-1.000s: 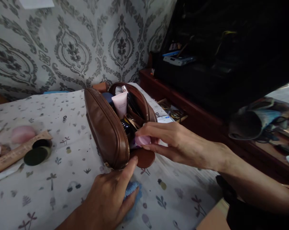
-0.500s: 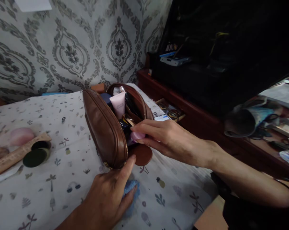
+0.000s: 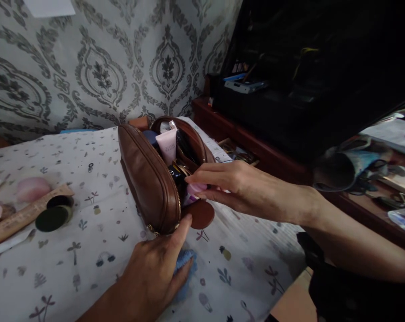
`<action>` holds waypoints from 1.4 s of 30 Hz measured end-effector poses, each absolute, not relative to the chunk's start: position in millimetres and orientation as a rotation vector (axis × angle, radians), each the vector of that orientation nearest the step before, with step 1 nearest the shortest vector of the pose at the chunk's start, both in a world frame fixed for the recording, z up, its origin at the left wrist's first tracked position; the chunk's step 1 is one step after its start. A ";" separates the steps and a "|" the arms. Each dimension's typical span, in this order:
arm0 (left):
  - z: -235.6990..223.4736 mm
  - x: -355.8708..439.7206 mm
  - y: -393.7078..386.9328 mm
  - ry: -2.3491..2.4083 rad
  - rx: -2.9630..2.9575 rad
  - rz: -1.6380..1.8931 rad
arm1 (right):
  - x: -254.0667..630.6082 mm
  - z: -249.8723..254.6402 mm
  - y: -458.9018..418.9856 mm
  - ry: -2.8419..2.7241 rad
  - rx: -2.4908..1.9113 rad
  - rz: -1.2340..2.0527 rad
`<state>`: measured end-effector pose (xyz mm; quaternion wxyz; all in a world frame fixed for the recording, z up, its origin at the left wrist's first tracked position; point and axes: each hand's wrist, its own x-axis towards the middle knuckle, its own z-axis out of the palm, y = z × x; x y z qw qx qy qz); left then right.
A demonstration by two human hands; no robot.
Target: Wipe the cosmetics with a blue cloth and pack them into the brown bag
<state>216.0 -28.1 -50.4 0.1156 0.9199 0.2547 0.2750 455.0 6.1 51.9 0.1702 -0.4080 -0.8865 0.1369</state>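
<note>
A brown zippered makeup bag (image 3: 149, 179) lies open on the patterned cloth. A pale pink squeeze tube (image 3: 167, 145), a dark blue round item (image 3: 150, 137) and several dark cosmetics stick up inside. My right hand (image 3: 231, 183) reaches over the opening, its thumb and fingers pinched on a small container with a pink cap (image 3: 196, 188), partly inside the bag. My left hand (image 3: 155, 264) is closed over a blue fluffy cloth (image 3: 185, 270), most of it hidden. Its index fingertip touches the bag's brown end flap (image 3: 200, 213).
On the left lie a pink sponge (image 3: 33, 188), a beige tube (image 3: 24, 219), a dark green round lid (image 3: 51, 218) and other cosmetics. A dark screen (image 3: 299, 89) stands at the right on a reddish-brown stand (image 3: 219, 120). Patterned wallpaper (image 3: 102, 71) backs the table.
The right hand keeps its pinch on the pink-capped container at the bag's opening. The left hand has hardly moved; the view shifts slightly.
</note>
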 end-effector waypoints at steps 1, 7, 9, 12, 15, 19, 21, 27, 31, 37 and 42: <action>-50.3 216.1 -27.9 0.749 2.694 0.811 | 454.5 52.2 5.9 -2.532 -1.161 0.403; -48.2 214.7 -28.5 0.756 2.669 0.772 | 454.1 52.9 2.7 -2.540 -1.160 0.423; -46.5 213.8 -28.8 0.758 2.664 0.754 | 454.2 52.8 2.5 -2.542 -1.151 0.427; -43.6 212.7 -29.2 0.764 2.660 0.746 | 453.8 52.3 2.9 -2.547 -1.176 0.420; -41.3 211.7 -29.9 0.769 2.663 0.774 | 452.6 51.7 3.2 -2.541 -1.218 0.398; -39.7 208.7 -31.8 0.772 2.676 0.826 | 450.2 51.6 3.2 -2.538 -1.240 0.374; -39.7 205.2 -33.6 0.769 2.678 0.834 | 449.2 51.6 3.2 -2.530 -1.236 0.373; -45.0 185.6 -41.9 0.816 2.728 0.814 | 445.9 48.1 4.6 -2.471 -1.227 0.334; -51.6 169.8 -46.1 0.860 2.749 0.778 | 444.0 44.9 6.2 -2.449 -1.232 0.281; -56.2 153.2 -48.9 0.923 2.715 0.760 | 442.8 43.2 6.3 -2.476 -1.242 0.245; -59.5 148.8 -51.7 0.958 2.744 0.839 | 440.1 44.5 4.3 -2.465 -1.239 0.210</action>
